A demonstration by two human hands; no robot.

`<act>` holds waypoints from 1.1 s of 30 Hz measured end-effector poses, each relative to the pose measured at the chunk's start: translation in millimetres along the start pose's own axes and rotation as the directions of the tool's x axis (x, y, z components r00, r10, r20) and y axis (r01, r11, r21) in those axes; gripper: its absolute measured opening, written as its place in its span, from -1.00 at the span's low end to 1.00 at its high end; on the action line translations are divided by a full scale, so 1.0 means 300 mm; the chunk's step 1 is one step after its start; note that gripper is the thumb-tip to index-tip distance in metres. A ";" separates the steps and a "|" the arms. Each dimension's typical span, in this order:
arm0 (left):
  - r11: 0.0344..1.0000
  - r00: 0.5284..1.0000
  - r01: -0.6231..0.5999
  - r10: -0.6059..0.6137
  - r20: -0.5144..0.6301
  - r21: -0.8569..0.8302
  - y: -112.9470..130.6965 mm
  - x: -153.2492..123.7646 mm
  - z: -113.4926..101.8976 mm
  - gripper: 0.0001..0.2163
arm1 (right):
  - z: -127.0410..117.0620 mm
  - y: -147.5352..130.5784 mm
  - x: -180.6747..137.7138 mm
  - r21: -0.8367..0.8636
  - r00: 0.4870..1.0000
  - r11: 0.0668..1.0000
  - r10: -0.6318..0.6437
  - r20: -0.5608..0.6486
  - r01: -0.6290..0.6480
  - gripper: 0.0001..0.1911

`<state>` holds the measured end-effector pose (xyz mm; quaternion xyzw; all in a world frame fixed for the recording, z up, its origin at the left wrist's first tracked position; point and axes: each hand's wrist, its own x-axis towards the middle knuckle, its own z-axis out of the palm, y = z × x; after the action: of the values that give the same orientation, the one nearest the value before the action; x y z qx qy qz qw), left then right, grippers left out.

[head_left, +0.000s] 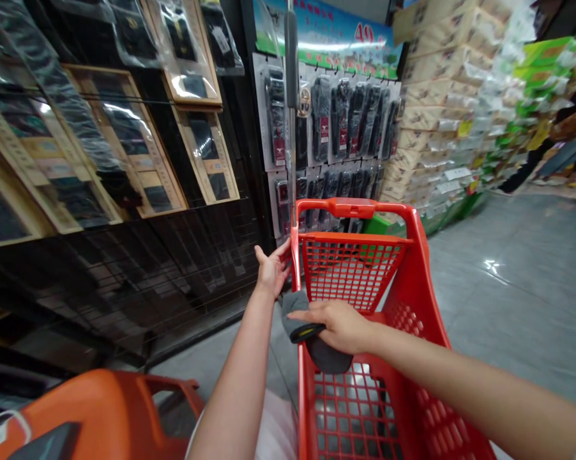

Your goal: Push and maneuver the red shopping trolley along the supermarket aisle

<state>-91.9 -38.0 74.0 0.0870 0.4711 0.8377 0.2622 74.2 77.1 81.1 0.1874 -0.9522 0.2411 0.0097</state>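
In front of me stands a red plastic shopping cart (424, 281) with grid walls and a grid floor. My right hand (340, 324) grips a dark grey cloth (295, 312), pressing it against the top of the cart's left side rail. Part of the cloth hangs down inside the basket. My left hand (272, 271) is at the outer left side of the cart near the handle end, thumb and fingers spread, its fingertips at the red frame. Whether those fingertips touch the frame is hard to make out.
Packaged belts (340, 118) hang on a rack behind the cart. Boxed goods (125, 137) line the dark shelf at left. Stacked cartons (426, 128) rise at right beside grey floor (499, 275). An orange plastic item (96, 409) is at lower left. Part of a person shows far right.
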 end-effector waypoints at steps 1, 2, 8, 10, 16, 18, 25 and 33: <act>1.000 1.000 0.001 -0.001 0.001 0.003 0.000 -0.001 0.005 -0.18 | -0.024 0.001 0.009 -0.045 1.000 0.999 0.020 0.018 -0.019 -0.29; 1.000 1.000 0.002 -0.002 0.004 -0.003 0.000 -0.003 0.012 -0.17 | -0.049 0.008 0.029 -0.090 0.999 0.995 0.050 0.016 -0.048 -0.31; 0.999 0.999 0.012 -0.009 0.051 -0.049 0.011 -0.015 0.030 -0.16 | -0.067 0.029 0.107 -0.143 0.987 0.979 0.134 -0.088 -0.146 -0.32; 1.000 1.000 0.000 0.000 0.021 -0.014 0.015 -0.015 0.020 -0.17 | -0.020 0.012 0.060 -0.117 0.998 0.991 0.062 -0.031 -0.065 -0.30; 0.999 0.999 -0.032 0.032 -0.011 0.043 0.008 -0.016 0.017 -0.19 | -0.008 0.045 -0.012 -0.081 1.000 0.997 -0.005 0.005 0.006 -0.30; 0.997 0.998 -0.052 0.054 -0.036 0.048 0.000 -0.014 0.030 -0.22 | -0.056 0.094 0.047 -0.029 0.980 0.995 0.088 -0.176 -0.094 -0.27; 0.985 0.983 -0.127 0.141 -0.121 0.115 -0.037 0.002 0.071 -0.34 | -0.011 0.179 0.309 0.390 0.663 0.912 0.213 -0.718 0.129 -0.20; 0.946 0.963 -0.209 0.244 -0.119 0.250 -0.076 -0.009 0.092 -0.37 | 0.373 0.157 0.330 0.919 0.635 0.373 0.682 -0.362 0.124 -0.50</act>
<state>-70.8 -9.4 70.0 0.1085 0.5719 0.8047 0.1163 -26.9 28.7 -28.5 -0.1301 -0.6050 0.7521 0.2268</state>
